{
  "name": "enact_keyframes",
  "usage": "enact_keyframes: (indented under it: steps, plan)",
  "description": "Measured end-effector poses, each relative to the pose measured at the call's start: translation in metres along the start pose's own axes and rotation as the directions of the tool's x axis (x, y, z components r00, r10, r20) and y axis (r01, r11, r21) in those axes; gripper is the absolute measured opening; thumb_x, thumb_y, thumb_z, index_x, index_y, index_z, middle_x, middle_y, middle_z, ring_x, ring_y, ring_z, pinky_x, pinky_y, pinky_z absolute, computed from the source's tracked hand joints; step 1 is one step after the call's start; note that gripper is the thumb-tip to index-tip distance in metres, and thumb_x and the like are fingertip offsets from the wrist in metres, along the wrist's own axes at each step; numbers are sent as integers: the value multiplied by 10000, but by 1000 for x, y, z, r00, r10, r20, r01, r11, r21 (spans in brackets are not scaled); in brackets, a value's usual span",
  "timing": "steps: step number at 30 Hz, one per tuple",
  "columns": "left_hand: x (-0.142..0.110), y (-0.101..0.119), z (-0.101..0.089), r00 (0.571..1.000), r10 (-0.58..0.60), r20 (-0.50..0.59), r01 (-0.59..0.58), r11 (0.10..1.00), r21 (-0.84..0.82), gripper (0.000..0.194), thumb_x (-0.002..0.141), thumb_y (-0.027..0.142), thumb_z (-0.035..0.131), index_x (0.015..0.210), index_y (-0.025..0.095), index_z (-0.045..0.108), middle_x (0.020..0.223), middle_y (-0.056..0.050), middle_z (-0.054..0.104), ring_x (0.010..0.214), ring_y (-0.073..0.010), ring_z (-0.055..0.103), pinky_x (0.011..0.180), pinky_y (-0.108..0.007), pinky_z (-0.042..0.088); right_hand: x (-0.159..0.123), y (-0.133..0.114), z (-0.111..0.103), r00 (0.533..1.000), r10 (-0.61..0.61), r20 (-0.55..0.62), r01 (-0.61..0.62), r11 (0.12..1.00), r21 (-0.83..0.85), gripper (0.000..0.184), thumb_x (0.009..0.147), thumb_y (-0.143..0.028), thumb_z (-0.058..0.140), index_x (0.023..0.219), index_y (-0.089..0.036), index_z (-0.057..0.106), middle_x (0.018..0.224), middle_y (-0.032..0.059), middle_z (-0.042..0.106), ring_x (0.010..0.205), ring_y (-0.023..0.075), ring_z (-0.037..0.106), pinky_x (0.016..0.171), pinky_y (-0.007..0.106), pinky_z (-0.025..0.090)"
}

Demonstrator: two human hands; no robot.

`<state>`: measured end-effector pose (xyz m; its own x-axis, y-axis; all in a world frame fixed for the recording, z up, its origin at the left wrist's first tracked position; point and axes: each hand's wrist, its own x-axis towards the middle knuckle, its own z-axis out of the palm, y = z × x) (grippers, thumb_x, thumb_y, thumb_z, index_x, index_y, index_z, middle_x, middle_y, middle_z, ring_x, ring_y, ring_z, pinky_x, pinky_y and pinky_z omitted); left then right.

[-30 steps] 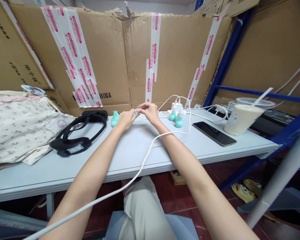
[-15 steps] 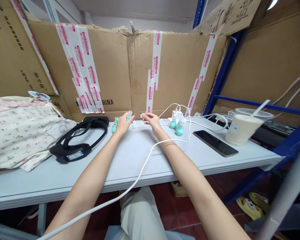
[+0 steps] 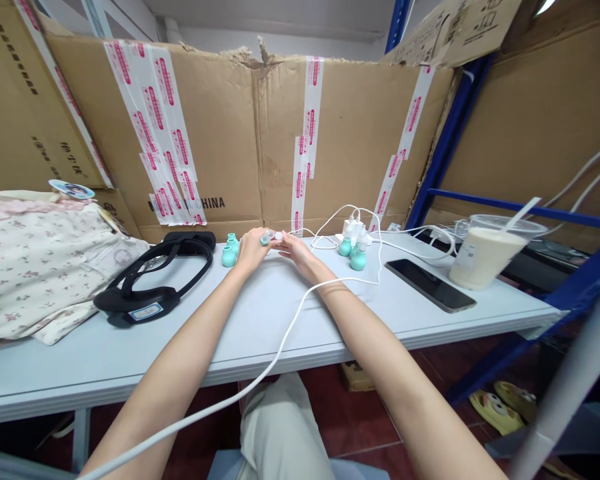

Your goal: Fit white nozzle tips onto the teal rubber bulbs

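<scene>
My left hand (image 3: 253, 249) is closed round a small teal bulb with a clear tube-like top (image 3: 267, 237), its lower part hidden by the fingers. Close against that top, my right hand (image 3: 298, 255) pinches a small whitish cap (image 3: 279, 235) at its fingertips. Whether cap and top touch I cannot tell. Just left of my left hand stand several open-necked teal bulbs (image 3: 229, 256). Over to the right, more teal bulbs (image 3: 358, 259) carry clear tops.
A white cable (image 3: 300, 313) runs across the grey table (image 3: 280, 320) over my right forearm. At left lie a black headset (image 3: 140, 303) and flowered cloth (image 3: 45, 260). A white charger (image 3: 353, 229), phone (image 3: 430, 285) and drink cup (image 3: 487, 257) stand right. Cardboard (image 3: 230, 133) walls the back.
My hands moved apart, the right one holding the cap, and have now come together again. A small clear piece that stood on the table between them no longer shows.
</scene>
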<state>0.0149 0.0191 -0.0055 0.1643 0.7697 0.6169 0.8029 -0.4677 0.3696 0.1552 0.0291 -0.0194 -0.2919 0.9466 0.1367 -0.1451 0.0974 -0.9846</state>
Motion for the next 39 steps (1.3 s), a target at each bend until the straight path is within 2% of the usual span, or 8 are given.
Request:
enact_keyframes:
  steps: [3, 6, 9, 12, 18, 23, 26, 39]
  plan:
    - [1, -5, 1, 999, 38, -11, -38, 998, 44, 191, 838, 351, 508, 868, 212, 634, 969, -46, 650, 943, -190, 583, 820, -279, 416, 4, 2, 1, 998, -17, -64, 15, 999, -31, 188, 903, -357, 420, 919, -219, 547, 946, 5, 687, 813, 100, 656, 778, 252, 446]
    - [0, -7, 2, 1000, 31, 4, -31, 998, 46, 188, 830, 364, 510, 850, 202, 606, 914, -45, 656, 892, -191, 593, 774, -275, 412, 9, 5, 0, 960, -214, -182, 189, 971, -144, 95, 832, -289, 532, 858, -205, 567, 922, -5, 670, 748, 92, 632, 730, 231, 465]
    - [-2, -7, 1, 999, -3, 34, 3, 1000, 6, 172, 807, 370, 538, 818, 207, 591, 834, -23, 673, 819, -184, 606, 714, -259, 403, 14, 7, -2, 909, -383, -161, 331, 902, -276, 85, 765, -263, 611, 756, -179, 602, 790, -3, 660, 670, 96, 608, 705, 226, 480]
    - [-4, -6, 1, 999, 2, 48, 0, 999, -45, 158, 800, 360, 544, 767, 209, 578, 749, -1, 678, 776, -176, 615, 688, -245, 394, 14, 8, -3, 885, -435, -166, 368, 872, -323, 148, 743, -310, 647, 732, -165, 618, 732, 6, 654, 590, 102, 600, 637, 231, 488]
    - [-4, -7, 1, 1000, 1, 11, -1, 998, -63, 144, 801, 354, 545, 776, 214, 570, 690, 13, 673, 748, -173, 616, 673, -243, 389, 7, 6, -3, 894, -407, -187, 315, 868, -384, 272, 729, -435, 671, 741, -164, 651, 753, 21, 687, 538, 110, 625, 560, 227, 479]
    - [-4, -11, 4, 999, 40, 13, -40, 997, 64, 164, 821, 359, 528, 783, 206, 577, 740, -17, 666, 769, -195, 597, 658, -263, 364, 6, 5, -4, 910, -338, -239, 193, 858, -477, 257, 723, -423, 691, 731, -167, 674, 785, 20, 707, 518, 95, 623, 569, 216, 470]
    - [-4, -14, 5, 998, 65, 24, -67, 990, 124, 159, 818, 352, 539, 769, 205, 574, 760, -26, 658, 792, -210, 591, 663, -274, 354, 8, 8, -4, 919, -315, -238, 168, 857, -487, 225, 723, -398, 697, 731, -172, 690, 787, 18, 713, 534, 92, 624, 581, 207, 470]
    - [-4, -14, 7, 996, 75, 50, -82, 985, 152, 169, 826, 368, 546, 779, 207, 573, 768, -33, 655, 793, -216, 588, 656, -279, 342, 6, 3, -5, 928, -279, -248, 111, 841, -530, 209, 720, -375, 699, 732, -167, 719, 719, 19, 704, 551, 100, 617, 601, 210, 440]
